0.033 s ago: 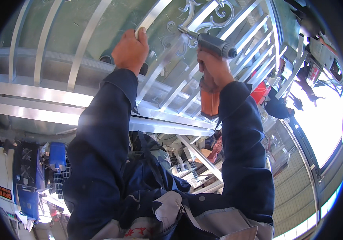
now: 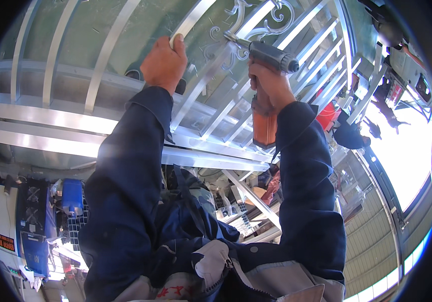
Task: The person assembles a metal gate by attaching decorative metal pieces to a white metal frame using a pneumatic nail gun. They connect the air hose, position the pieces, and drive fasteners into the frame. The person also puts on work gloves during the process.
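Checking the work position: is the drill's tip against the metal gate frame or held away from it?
Against it. The drill, gripped by the right hand, has its bit tip meeting a silver bar of the gate frame. The left hand grips another bar.

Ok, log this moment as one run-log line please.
left hand: grips silver bar | right hand: holds orange power drill, bit on ornate metal gate | both sleeves dark blue

Both arms raised, left hand point(image 2: 164, 64) and right hand point(image 2: 270, 83) fisted
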The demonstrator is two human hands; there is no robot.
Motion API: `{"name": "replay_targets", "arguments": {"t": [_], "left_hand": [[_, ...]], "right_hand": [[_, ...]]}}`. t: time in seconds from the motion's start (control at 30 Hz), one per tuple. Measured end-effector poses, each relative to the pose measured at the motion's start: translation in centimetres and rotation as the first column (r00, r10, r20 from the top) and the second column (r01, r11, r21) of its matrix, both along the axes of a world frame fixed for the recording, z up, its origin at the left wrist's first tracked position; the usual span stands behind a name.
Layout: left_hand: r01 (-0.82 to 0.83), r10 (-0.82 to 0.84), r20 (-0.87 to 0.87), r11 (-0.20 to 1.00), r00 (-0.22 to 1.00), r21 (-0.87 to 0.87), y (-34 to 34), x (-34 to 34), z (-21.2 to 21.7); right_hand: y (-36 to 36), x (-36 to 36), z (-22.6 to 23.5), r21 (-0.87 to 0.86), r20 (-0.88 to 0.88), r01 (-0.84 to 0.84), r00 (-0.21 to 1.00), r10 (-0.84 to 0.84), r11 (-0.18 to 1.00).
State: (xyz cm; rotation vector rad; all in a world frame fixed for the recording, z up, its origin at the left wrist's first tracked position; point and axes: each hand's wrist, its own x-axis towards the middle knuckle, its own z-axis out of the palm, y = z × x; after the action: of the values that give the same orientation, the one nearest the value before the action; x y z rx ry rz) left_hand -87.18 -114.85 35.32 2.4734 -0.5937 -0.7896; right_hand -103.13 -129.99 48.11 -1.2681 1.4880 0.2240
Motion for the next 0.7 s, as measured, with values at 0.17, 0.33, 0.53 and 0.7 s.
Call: {"name": "replay_targets", "arguments": {"t": [0.17,0.33,0.53,0.7], "left_hand": [[0.014,-0.014,-0.001,1.0,1.0,0.016,-0.1,-0.1,0.2],[0.024,-0.024,0.051,1.0,0.998,0.005,-0.1,0.0,-0.3],[0.033,-0.034,0.03,0.999,0.999,0.034,-0.3,-0.1,0.1],[0.022,-0.023,0.007,0.999,1.0,0.027,-0.4,0.1,0.4]], "right_hand": [[0.6,-0.9,-0.5,-0.049,0.129,-0.028,0.991,0.034,0.998],[0.1,-2.2,0.2,-0.011,-0.013,-0.129,0.992,0.129,0.992],[-0.3,-5.8,4.3,0.044,-0.077,-0.023,0.997,0.026,0.999],[-1.6,-5.9,7.7,-0.24,-0.25,-0.129,0.966,0.067,0.962]]}}
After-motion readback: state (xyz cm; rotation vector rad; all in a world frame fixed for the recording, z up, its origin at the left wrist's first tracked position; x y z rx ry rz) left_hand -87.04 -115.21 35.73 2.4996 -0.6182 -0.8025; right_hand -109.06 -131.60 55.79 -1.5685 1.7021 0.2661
